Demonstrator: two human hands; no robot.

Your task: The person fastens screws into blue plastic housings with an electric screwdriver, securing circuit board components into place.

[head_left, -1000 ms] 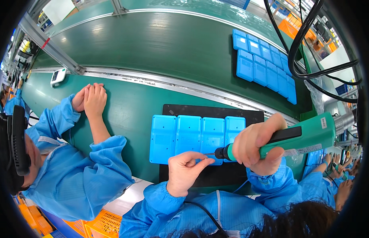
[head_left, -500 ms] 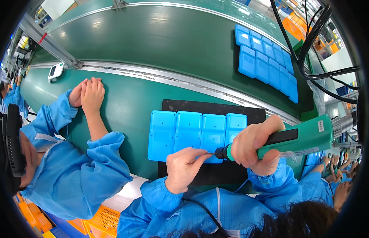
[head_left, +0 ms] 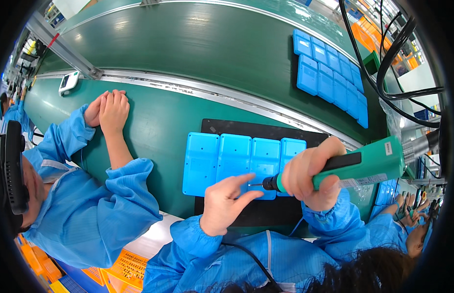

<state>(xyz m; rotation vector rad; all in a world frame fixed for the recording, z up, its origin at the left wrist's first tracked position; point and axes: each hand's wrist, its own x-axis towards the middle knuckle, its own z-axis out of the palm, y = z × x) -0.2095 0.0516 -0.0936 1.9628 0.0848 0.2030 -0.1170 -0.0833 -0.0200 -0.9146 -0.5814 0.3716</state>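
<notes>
My right hand (head_left: pixel 310 178) is wrapped around a green electric screwdriver (head_left: pixel 361 166), held sideways with its bit pointing left. Beside the bit (head_left: pixel 256 185), my left hand (head_left: pixel 224 202) has its thumb and index finger spread apart, and I see nothing between them. Below both hands, several blue plastic covers (head_left: pixel 201 163) lie side by side in a row, with small dark holes in their faces. They rest on a black mat (head_left: pixel 251 128). The bit is over one of the right-hand covers; whether it touches is hard to tell. My right hand partly hides the last cover.
Two rows of blue covers (head_left: pixel 317 78) lie on the green belt (head_left: pixel 188 44) beyond a metal rail (head_left: pixel 227 94). At left, a co-worker's hands (head_left: pixel 112 112) rest on the table near a white device (head_left: pixel 68 83). Black cables (head_left: pixel 383 73) hang at right; orange trays (head_left: pixel 124 271) stand lower left.
My left thumb and index finger were pinched at the screwdriver's bit; they have parted and the bit now shows bare. The screwdriver has shifted slightly left.
</notes>
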